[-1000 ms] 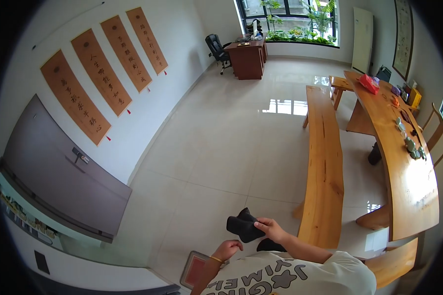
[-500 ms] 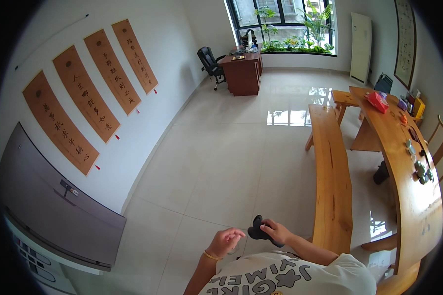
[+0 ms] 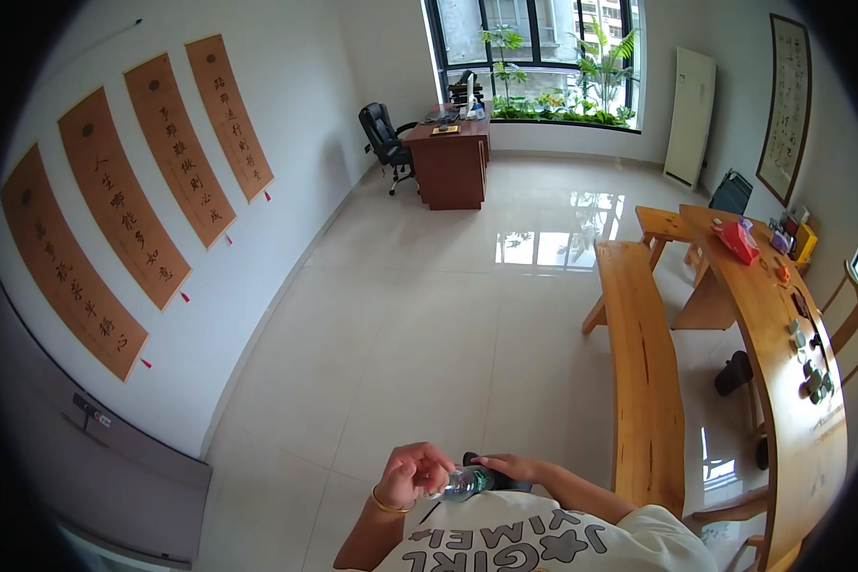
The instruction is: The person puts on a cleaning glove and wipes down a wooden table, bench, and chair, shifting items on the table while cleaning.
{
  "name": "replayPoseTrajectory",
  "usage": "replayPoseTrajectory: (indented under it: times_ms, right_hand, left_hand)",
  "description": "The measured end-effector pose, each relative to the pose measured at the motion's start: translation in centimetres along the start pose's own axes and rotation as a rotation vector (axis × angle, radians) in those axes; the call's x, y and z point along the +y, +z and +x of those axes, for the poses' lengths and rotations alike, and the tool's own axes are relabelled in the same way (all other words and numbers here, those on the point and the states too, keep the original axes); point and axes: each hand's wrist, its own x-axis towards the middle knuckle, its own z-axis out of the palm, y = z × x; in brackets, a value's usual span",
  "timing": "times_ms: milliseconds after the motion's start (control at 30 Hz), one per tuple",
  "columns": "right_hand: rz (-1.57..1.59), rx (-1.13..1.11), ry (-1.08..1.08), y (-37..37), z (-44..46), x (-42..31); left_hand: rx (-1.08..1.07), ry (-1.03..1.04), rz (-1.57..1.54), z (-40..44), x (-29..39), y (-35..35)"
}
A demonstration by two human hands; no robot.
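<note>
A clear plastic bottle [image 3: 465, 484] lies almost level in front of my chest. My left hand [image 3: 415, 474], with a gold-coloured bangle at its wrist, is closed with curled fingers at the bottle's left end; its exact grip is partly hidden. At the other end, my right hand [image 3: 513, 467] lies over a dark black object [image 3: 517, 484], fingers bent round its top and close to the bottle. Most of the black object is covered by the hand and the white printed shirt, so its kind is unclear.
To the right run a long wooden bench [image 3: 643, 381] and a wooden table [image 3: 782, 410] bearing a red bag [image 3: 737, 242] and small tea ware [image 3: 816, 383]. A desk [image 3: 448, 172] and black office chair [image 3: 384, 138] stand ahead. A grey door [image 3: 57, 448] is at left.
My view has tilted up slightly. The bottle now shows fully between my hands. My left hand has come over its end, and the black object has moved back towards my body.
</note>
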Motion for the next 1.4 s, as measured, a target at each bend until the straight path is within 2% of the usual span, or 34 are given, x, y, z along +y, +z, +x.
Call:
replayPoseTrajectory:
  times_ms: [133,167,200,267,300,333,367,400,467,533,600,633,667,700,767,800,833,867,900,1000,1067,1133,1167,1200,1233,1267,1300,1333,1400]
  right_hand:
    - [0.104,0.007,0.209,-3.1,7.0,-2.6]
    - [0.171,0.043,0.223,-3.8,6.6,-7.5]
    - [0.173,0.054,0.215,-4.6,8.5,-7.4]
    - [0.667,0.068,0.119,-5.8,13.0,-5.0]
    - [0.75,0.06,0.129,-6.7,14.6,-4.2]
    - [0.767,0.071,0.134,-7.5,15.4,-4.2]
    - [0.867,0.041,0.083,-8.0,15.9,-4.0]
    - [0.968,0.012,0.031,-8.3,16.4,-3.7]
    - [1.011,0.038,0.031,-10.0,16.9,-4.9]
    - [1.117,0.244,0.093,-12.2,17.2,-7.5]
    - [1.089,0.22,0.106,-14.5,19.1,-7.2]
    - [1.022,0.234,0.102,-15.5,20.4,-7.1]
    - [0.958,0.247,0.099,-16.2,21.5,-7.0]
    - [0.91,0.169,0.056,-17.3,22.5,-6.8]
    - [0.882,0.143,0.114,-20.8,23.7,-9.6]
    - [0.847,0.124,0.158,-22.5,24.4,-10.9]
    - [0.867,0.139,0.161,-24.2,25.1,-10.8]
    - [0.76,0.099,0.085,-26.0,26.2,-10.2]
    - [0.654,0.065,0.01,-27.3,26.9,-9.6]
    - [0.648,0.196,0.043,-31.8,27.1,-11.3]
    - [0.656,0.171,0.027,-34.8,26.6,-11.4]
    - [0.635,0.329,0.017,-36.2,27.8,-8.9]
    - [0.9,0.203,0.017,-37.0,28.2,-9.0]
    - [0.94,0.262,0.005,-37.2,27.7,-9.1]
    - [0.85,0.397,0.07,-37.8,26.5,-11.0]
    - [0.762,0.535,0.144,-38.2,25.6,-12.0]
    - [0.744,0.653,0.122,-38.0,25.0,-11.7]
    - [0.789,0.72,0.112,-38.0,25.0,-10.5]
    - [0.739,0.931,0.059,-37.3,25.5,-7.5]
  left_hand:
    - [-0.116,-0.008,-0.046,6.2,2.6,-5.6]
    - [-0.138,-0.011,-0.03,7.9,3.1,-7.0]
    - [-0.151,-0.01,-0.027,9.3,3.2,-8.5]
    - [-0.16,-0.047,-0.104,12.1,3.1,-11.7]
    - [-0.172,-0.056,-0.108,13.8,2.8,-13.0]
    - [-0.087,0.002,-0.131,15.1,2.3,-13.9]
    - [0.004,0.051,-0.156,16.3,1.8,-14.5]
    - [0.002,0.025,-0.168,17.4,1.3,-14.9]
    - [0.083,0.203,0.126,20.3,0.6,-15.7]
    - [0.029,0.246,0.243,23.4,1.2,-16.1]
    - [-0.157,0.335,0.888,26.1,1.4,-15.9]
    - [-0.188,0.321,0.964,27.0,0.4,-16.9]
    - [-0.183,0.306,0.966,27.9,-0.2,-18.2]
    - [-0.094,0.286,0.937,28.9,-0.7,-19.3]
    - [0.137,0.26,0.831,31.2,-2.0,-21.2]
    - [0.122,0.25,0.824,32.7,-2.4,-21.9]
    - [0.25,0.31,0.702,34.1,-2.7,-22.2]
    - [0.375,0.359,0.576,35.6,-3.0,-22.8]
    - [0.35,0.333,0.565,37.1,-3.5,-23.6]
    - [0.373,0.394,0.558,42.2,-4.5,-25.8]
    - [0.241,0.398,0.682,45.0,-4.9,-26.8]
    - [0.176,0.362,0.707,47.0,-5.9,-27.9]
    - [0.183,0.315,0.732,48.0,-6.4,-28.2]
    - [0.166,0.273,0.746,49.1,-7.1,-28.3]
    - [0.091,0.262,0.713,50.0,-8.0,-28.6]
    - [0.107,0.262,0.622,50.5,-8.9,-29.2]
    - [0.123,0.254,0.535,51.0,-9.6,-29.8]
    - [0.047,0.236,0.511,51.9,-10.4,-30.8]
    - [-0.003,0.054,0.549,53.8,-11.5,-33.0]
